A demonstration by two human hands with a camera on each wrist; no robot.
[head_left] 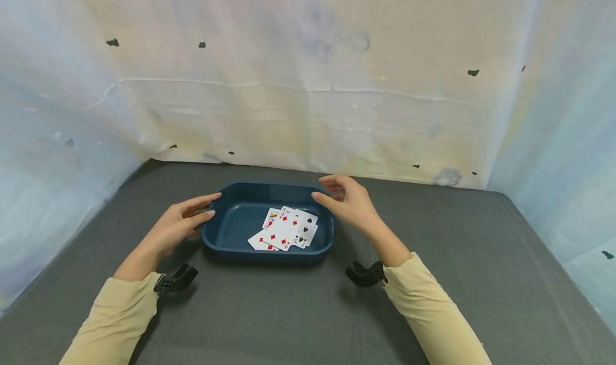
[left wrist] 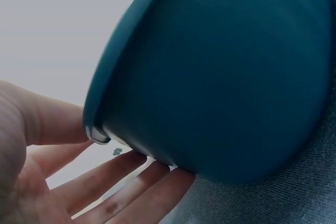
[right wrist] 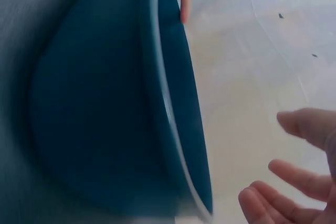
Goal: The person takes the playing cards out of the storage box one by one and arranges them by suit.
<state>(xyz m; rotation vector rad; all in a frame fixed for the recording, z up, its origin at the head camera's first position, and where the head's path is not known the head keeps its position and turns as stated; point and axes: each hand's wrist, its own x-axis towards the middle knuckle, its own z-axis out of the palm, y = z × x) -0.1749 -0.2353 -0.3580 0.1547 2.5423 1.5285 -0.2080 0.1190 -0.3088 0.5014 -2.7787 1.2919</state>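
A dark blue tray [head_left: 267, 185] stands on the grey table in the head view, with several playing cards [head_left: 286, 228] lying face up in its right half. My left hand [head_left: 210, 205] is at the tray's left end with its fingers straight. In the left wrist view the fingers [left wrist: 131, 174] lie against the outer wall of the tray [left wrist: 220, 77] and the thumb is beside the rim. My right hand [head_left: 321, 188] hovers at the tray's right end with relaxed, spread fingers. In the right wrist view this right hand [right wrist: 294, 156] is apart from the tray [right wrist: 105, 103].
A grey cloth-covered table [head_left: 308, 311] extends around the tray. A stained white sheet [head_left: 308, 87] hangs close behind as a backdrop and wraps both sides. Black wrist mounts [head_left: 175, 279] [head_left: 366, 274] sit at the cuffs of my beige sleeves.
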